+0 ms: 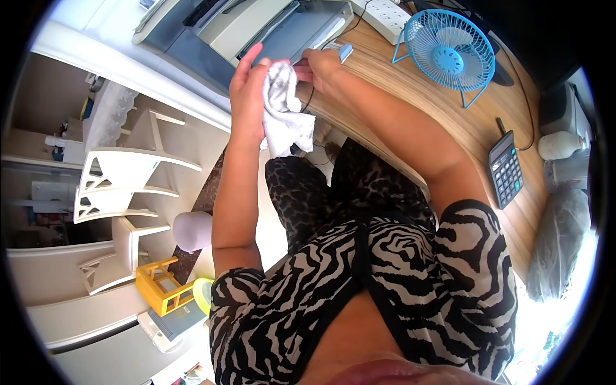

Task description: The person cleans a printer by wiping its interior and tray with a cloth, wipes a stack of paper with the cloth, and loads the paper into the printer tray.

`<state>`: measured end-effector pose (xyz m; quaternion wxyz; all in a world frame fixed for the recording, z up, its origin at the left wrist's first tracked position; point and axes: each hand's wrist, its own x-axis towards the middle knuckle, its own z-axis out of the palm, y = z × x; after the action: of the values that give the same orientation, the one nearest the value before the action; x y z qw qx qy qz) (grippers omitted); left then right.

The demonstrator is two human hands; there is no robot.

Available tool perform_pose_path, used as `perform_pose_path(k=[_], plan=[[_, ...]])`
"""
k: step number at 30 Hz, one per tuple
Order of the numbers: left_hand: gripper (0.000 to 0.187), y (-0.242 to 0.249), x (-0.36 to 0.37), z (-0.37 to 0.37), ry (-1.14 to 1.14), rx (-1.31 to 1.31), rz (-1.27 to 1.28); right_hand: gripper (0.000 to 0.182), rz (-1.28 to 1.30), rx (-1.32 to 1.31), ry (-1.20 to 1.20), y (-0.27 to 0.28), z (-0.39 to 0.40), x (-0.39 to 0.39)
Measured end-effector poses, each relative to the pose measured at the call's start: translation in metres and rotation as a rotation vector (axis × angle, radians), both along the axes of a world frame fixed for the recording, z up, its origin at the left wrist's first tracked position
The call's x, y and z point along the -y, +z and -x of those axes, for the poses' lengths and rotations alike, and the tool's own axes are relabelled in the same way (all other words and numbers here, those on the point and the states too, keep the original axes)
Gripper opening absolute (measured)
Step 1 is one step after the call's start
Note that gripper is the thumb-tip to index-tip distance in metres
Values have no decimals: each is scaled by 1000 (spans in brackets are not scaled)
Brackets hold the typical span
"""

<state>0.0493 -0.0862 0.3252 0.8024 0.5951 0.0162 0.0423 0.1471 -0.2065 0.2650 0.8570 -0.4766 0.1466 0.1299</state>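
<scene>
A crumpled white cloth [287,125] with grey markings hangs from my left hand [247,90], which grips it at the thumb side while one finger points up. Just right of the cloth, my right hand [319,67] has its fingers closed around a thin black cable [310,99]. That cable comes down from the desk's back edge, passes the right hand and drops below the desk's edge. The right fingertips are partly hidden beside the cloth. A grey and beige printer [282,32] stands right behind both hands.
On the wooden desk [385,96] stand a blue wire fan [448,59], a white power strip [383,18] and a calculator [505,170]. A white bottle [559,146] is at the right. White shelves [128,176], a lilac stool [192,231] and a yellow stand [160,287] are at left.
</scene>
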Motion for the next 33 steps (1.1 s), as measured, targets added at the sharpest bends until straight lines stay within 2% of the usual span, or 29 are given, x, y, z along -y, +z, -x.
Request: perform_pose_path(k=[2,4,7,10,14,18,21,27,33], plan=[[36,-13,-1,0,362,484,-1280,20,-32,23,8,0,-6,1],[36,-12,5,2,473,365,-1643,18,-25,45,9,0,-8,1],[39,-13,-10,-17,436,301,-1835,17,39,77,3,5,-8,-1],[41,-8,-31,-36,414,348,-1911,15,62,91,-13,-1,-15,-5],[37,-1,-21,-31,238,408,-1955,13,74,154,-46,-1,-19,-7],[31,-1,-32,-39,390,490,-1895,13,165,217,-59,7,-18,-7],[30,5,-38,-46,505,511,-1926,21,80,86,-38,9,-15,-10],[31,4,-34,-44,514,506,-1902,39,-100,-114,-88,11,-22,-7],[31,6,-32,-45,508,477,-1928,24,19,-47,-91,-2,-27,-12]])
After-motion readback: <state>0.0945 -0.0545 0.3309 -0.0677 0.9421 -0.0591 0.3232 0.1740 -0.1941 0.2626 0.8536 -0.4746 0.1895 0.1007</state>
